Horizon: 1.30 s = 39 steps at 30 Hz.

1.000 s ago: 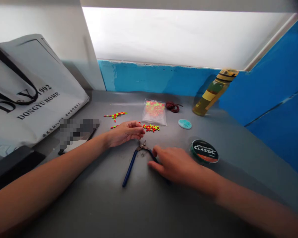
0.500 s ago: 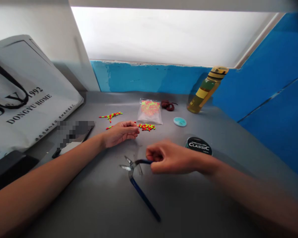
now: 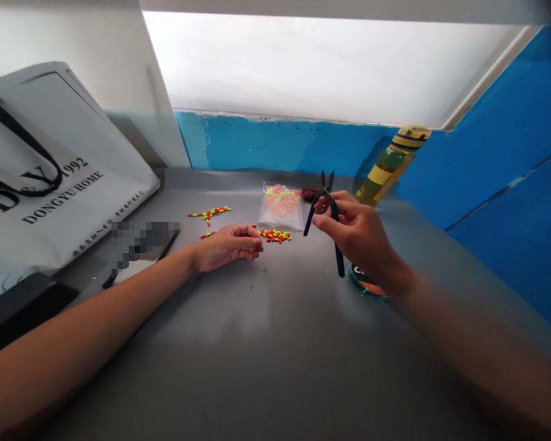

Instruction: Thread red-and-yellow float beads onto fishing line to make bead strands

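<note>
My left hand (image 3: 229, 247) rests on the grey table (image 3: 239, 343) with its fingers loosely curled, just beside a small pile of orange and yellow-green beads (image 3: 275, 236). Nothing shows in its grip. My right hand (image 3: 358, 236) is raised above the table and holds blue-handled pliers (image 3: 334, 233) upright, with the open metal jaws (image 3: 326, 184) pointing away from me. Below that hand sits a spool of fishing line (image 3: 366, 283), mostly hidden. A clear plastic bag of beads (image 3: 281, 207) lies beyond both hands.
A short line of beads (image 3: 210, 213) lies left of the bag, and dark red cord (image 3: 308, 194) behind it. A yellow-green bottle (image 3: 386, 165) leans at the back right. A white tote bag (image 3: 50, 159) and a blurred object (image 3: 142, 245) are at left. Blue walls border the table.
My right hand has lifted the pliers off the table and carried them up and away to the right. My left hand has stayed in place beside the beads.
</note>
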Available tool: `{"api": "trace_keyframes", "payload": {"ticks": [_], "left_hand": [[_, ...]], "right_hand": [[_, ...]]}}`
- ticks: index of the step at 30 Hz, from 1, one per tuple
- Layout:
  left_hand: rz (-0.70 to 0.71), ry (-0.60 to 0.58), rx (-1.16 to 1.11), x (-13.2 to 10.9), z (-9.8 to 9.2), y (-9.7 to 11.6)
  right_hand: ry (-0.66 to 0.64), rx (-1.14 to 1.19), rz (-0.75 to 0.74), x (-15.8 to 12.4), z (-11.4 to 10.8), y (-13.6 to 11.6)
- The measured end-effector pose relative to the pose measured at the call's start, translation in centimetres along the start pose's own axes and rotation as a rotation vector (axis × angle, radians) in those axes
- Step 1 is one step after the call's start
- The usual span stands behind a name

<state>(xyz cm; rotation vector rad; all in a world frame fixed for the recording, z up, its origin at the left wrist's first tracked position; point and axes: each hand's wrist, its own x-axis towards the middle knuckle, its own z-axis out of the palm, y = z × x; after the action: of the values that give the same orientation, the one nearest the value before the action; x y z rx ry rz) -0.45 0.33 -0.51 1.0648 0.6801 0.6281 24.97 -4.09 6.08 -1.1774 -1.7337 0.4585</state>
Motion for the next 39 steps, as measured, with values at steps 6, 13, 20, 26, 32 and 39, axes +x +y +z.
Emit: {"api": "trace_keyframes", "payload": {"ticks": [6,13,20,26,32,39], "left_hand": [[-0.010,-0.027,0.011,0.0,-0.2,-0.2],[-0.004,-0.024,0.030,0.0,-0.1,-0.2],[-0.003,-0.012,0.049,-0.2,0.2,0.0],[0.014,-0.010,0.003,-0.1,0.0,-0.1],[0.020,-0.010,-0.022,-0.1,0.0,-0.2],[0.034,-0.008,-0.021,-0.3,0.2,-0.1]], "right_hand": [[-0.210,-0.133,-0.006,-0.2,0.8,1.0],[-0.400,0.323,0.231,-1.0,3.5,4.0],[-0.348,-0.244,0.061,-1.5,3.6,3.1],[-0.421,-0.442,-0.064,-2.8,4.4,4.1],[-0.380,-0.452,0.020,-3.4,5.0,4.4],[-0.362,-0.437,0.029,-3.6,5.3,4.4]]}}
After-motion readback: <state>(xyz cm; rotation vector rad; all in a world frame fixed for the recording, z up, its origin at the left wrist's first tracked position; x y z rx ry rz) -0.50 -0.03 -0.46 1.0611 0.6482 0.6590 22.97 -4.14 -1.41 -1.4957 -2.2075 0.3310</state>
